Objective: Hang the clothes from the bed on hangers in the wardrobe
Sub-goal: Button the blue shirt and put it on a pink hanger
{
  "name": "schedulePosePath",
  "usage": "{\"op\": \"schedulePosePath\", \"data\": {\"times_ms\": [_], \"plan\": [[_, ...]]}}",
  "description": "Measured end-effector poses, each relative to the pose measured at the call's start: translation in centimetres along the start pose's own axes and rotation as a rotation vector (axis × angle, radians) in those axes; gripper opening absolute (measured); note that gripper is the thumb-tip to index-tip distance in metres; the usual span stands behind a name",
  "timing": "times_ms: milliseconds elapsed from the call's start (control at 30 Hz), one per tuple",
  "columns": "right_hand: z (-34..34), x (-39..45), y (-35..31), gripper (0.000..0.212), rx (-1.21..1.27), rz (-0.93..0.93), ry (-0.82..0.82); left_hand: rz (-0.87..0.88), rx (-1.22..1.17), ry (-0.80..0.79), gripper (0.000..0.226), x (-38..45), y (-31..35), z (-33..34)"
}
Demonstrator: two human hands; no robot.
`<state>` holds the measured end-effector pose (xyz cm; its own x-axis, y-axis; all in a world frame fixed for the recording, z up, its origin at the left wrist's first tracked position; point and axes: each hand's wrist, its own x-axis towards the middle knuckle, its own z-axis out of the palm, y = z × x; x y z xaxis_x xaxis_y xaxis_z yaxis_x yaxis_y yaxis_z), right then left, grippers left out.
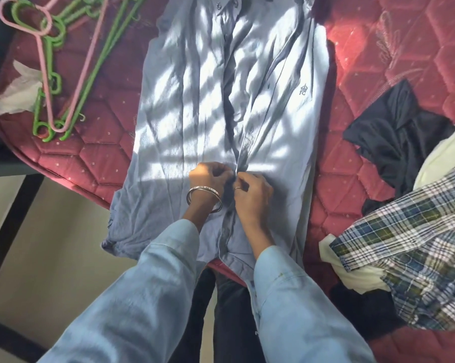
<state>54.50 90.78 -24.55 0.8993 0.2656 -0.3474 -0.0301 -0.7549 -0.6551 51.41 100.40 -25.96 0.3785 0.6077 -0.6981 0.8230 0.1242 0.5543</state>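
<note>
A light blue button-up shirt (200,87) lies flat on the red quilted mattress (378,48), collar at the far end, hem toward me. My left hand (210,180) and my right hand (252,189) meet at the shirt's front placket near the hem, fingers pinching the fabric where a button sits. Green and pink plastic hangers (64,61) lie in a pile at the mattress's far left corner. A plaid shirt (409,247) is heaped at the right, over a cream garment (352,273), with a black garment (396,137) beyond it.
A white crumpled cloth or paper (17,93) lies at the mattress's left edge beside the hangers. The dark bed frame (11,218) and pale floor (64,244) show at lower left. No wardrobe is in view.
</note>
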Motion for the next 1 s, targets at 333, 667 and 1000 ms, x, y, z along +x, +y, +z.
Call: {"op": "schedulePosePath", "data": {"times_ms": [333,667,1000], "plan": [[-2.0,1.2,0.5,0.011,0.126,0.033,-0.183,0.047,-0.003,-0.080,0.002,0.2,0.2,-0.6],[-2.3,2.8,0.0,0.009,0.356,0.290,-0.319,0.130,0.237,-0.062,0.021,0.1,1.7,-0.9],[-1.0,2.1,-0.4,0.006,0.138,0.163,-0.171,0.151,0.275,-0.094,0.016,0.4,2.8,-1.7]]}}
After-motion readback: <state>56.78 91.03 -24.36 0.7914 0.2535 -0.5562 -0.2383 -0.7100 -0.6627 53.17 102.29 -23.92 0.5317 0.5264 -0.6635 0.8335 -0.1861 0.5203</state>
